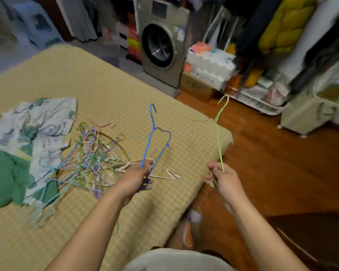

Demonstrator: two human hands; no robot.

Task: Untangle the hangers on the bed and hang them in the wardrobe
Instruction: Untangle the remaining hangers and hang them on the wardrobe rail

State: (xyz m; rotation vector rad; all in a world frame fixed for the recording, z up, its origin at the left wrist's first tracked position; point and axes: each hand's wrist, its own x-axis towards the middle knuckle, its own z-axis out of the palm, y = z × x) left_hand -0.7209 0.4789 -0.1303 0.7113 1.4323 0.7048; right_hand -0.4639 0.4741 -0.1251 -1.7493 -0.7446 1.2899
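A tangled heap of thin coloured wire hangers [88,155] lies on the yellow checked bed [110,90]. My left hand [139,178] grips the bottom of a blue hanger [155,137], held upright with its hook pointing up. My right hand [221,178] grips a light green hanger [219,132] by its lower end, held upright over the bed's corner, and a pale wire shows in that fist too. A beige hanger [168,176] lies on the bed just beyond my left hand. The open wardrobe [301,36] with hanging clothes stands at the far right.
A floral cloth and a green garment [27,145] lie left of the heap. A washing machine [160,45] stands beyond the bed. White storage baskets [243,79] and a pale green bin [309,112] line the wooden floor [262,163] at the right.
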